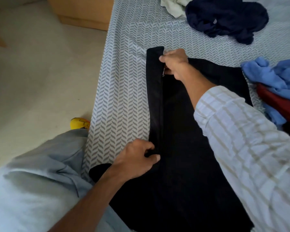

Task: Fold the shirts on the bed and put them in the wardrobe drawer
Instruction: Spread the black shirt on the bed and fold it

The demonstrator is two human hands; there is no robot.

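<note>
Herringbone-sheeted bed [124,91], flat black shirt [177,124], folded left edge pinched by left hand [137,159] and right hand [174,62]

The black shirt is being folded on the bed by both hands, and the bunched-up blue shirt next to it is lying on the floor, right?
Not quite. The head view shows the light blue shirt lying on the bed, not the floor. The rest holds: the left hand and right hand both pinch the black shirt's folded edge.

Five garments: black shirt [182,131], navy [228,19], white [172,5], blue [271,76], red [278,104].
</note>
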